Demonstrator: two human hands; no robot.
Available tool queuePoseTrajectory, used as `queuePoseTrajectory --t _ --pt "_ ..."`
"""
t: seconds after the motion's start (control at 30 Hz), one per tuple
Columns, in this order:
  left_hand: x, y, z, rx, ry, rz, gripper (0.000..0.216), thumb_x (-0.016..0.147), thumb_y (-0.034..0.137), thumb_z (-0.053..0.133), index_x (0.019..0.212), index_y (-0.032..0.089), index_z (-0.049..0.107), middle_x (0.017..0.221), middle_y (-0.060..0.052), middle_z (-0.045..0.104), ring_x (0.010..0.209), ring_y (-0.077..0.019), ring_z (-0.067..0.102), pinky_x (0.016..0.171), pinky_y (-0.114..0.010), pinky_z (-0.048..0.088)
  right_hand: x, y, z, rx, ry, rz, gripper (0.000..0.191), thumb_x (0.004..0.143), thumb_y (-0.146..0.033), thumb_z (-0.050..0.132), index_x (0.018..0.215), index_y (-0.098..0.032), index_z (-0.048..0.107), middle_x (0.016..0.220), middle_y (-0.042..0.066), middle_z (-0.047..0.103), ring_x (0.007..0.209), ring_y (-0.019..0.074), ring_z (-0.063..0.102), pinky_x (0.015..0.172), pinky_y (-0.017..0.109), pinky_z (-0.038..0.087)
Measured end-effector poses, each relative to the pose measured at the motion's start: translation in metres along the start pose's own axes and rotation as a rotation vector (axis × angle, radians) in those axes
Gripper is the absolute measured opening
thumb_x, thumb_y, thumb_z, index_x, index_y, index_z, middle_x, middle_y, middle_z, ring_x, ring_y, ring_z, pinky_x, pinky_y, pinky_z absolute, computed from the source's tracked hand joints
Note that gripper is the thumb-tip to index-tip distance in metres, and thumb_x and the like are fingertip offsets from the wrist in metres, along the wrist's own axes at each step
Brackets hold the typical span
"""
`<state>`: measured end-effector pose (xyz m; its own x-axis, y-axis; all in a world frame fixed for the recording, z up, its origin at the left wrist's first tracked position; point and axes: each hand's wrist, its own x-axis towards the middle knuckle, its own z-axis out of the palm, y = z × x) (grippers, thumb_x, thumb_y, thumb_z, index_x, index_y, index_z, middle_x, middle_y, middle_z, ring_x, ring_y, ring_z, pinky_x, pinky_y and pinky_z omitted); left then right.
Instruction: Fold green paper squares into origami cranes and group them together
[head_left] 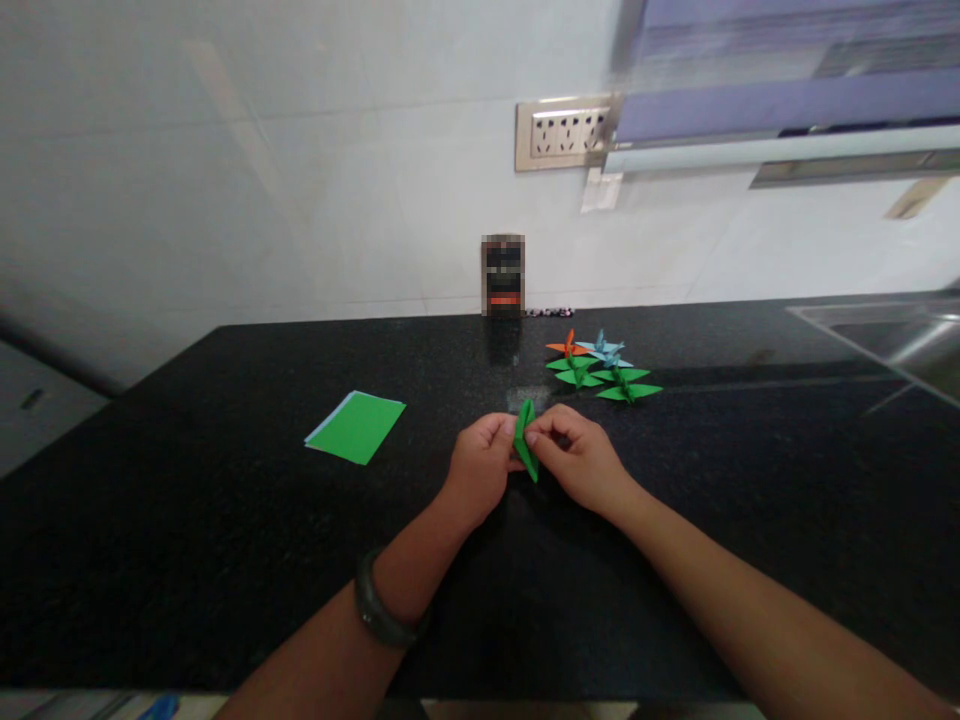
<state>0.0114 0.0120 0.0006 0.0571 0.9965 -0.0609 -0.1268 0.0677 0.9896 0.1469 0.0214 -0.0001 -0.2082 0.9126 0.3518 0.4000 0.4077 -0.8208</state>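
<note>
A piece of folded green origami paper (528, 445) is held up between my two hands, above the black countertop. My left hand (484, 462) grips its left side, with the thumb near the upper fold. On the other side, the thumb and fingers of my right hand (577, 455) pinch the paper. The underside of the folds is hidden by my fingers. Beyond my right hand stand several finished paper cranes: green ones (626, 388), an orange one (570, 345) and light blue ones (601, 345).
To the left lies a stack of square paper (358, 428), green on top with a pale blue edge. A dark upright phone-like object (503, 275), blurred out, leans at the wall beside a beaded strap (551, 313). A sink (892, 340) is at the far right.
</note>
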Motion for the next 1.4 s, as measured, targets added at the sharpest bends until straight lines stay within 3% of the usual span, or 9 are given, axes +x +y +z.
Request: queuePoseTrajectory --t 0.1,0.23,0.5,0.87,1.13,1.4 --pt "0.0008 -0.0016 -0.001 0.027 -0.005 0.011 0.021 0.08 0.032 0.05 0.081 0.013 0.059 0.066 0.0 0.057 0.059 -0.0114 0.057 0.057 -0.027 0.053 0.0008 -0.0025 -0.0016 0.04 -0.016 0.048 0.021 0.08 -0.028 0.049 0.065 -0.017 0.06 0.067 0.002 0.054 0.063 0.0134 0.051 0.059 0.027 0.041" --pt "0.001 -0.0011 -0.0011 0.046 -0.022 0.02 0.021 0.08 0.028 0.051 0.091 0.013 0.062 0.08 -0.004 0.063 0.067 -0.0126 0.061 0.06 -0.026 0.054 0.0016 -0.0023 -0.002 -0.001 0.011 0.033 0.016 0.074 -0.027 0.056 0.062 -0.017 0.059 0.062 0.001 0.052 0.058 0.0125 0.048 0.056 0.026 0.039" --pt "0.0014 -0.0053 -0.0021 0.027 -0.176 0.072 0.029 0.08 0.021 0.05 0.106 0.017 0.062 0.104 -0.007 0.065 0.089 -0.0166 0.062 0.08 -0.032 0.052 0.0017 0.0001 -0.0001 0.163 -0.016 0.208 0.019 0.071 -0.03 0.056 0.057 -0.017 0.053 0.051 -0.004 0.044 0.048 0.0087 0.039 0.045 0.022 0.032" --pt "0.0004 -0.0028 -0.0013 0.026 -0.179 0.058 0.032 0.08 0.019 0.05 0.109 0.017 0.062 0.107 -0.007 0.065 0.089 -0.0172 0.063 0.078 -0.031 0.053 0.0021 -0.005 -0.0003 0.451 -0.085 0.357 0.019 0.067 -0.032 0.062 0.06 -0.016 0.055 0.052 -0.005 0.048 0.042 0.0064 0.04 0.04 0.02 0.033" --pt "0.0001 -0.0018 -0.001 -0.048 -0.209 0.026 0.032 0.079 0.021 0.052 0.109 0.015 0.062 0.101 -0.007 0.066 0.088 -0.0177 0.064 0.08 -0.034 0.052 0.0027 -0.0049 -0.0023 0.475 -0.119 0.389 0.021 0.065 -0.036 0.064 0.065 -0.015 0.064 0.057 -0.002 0.056 0.046 0.0074 0.044 0.043 0.02 0.038" --pt "0.0016 -0.0075 -0.0032 -0.027 -0.218 0.061 0.031 0.08 0.02 0.05 0.108 0.018 0.063 0.103 -0.006 0.066 0.087 -0.0167 0.063 0.082 -0.034 0.051 0.0017 -0.0028 0.0 0.472 -0.057 0.391 0.023 0.064 -0.035 0.067 0.06 -0.016 0.054 0.051 -0.005 0.049 0.043 0.0063 0.04 0.04 0.02 0.034"
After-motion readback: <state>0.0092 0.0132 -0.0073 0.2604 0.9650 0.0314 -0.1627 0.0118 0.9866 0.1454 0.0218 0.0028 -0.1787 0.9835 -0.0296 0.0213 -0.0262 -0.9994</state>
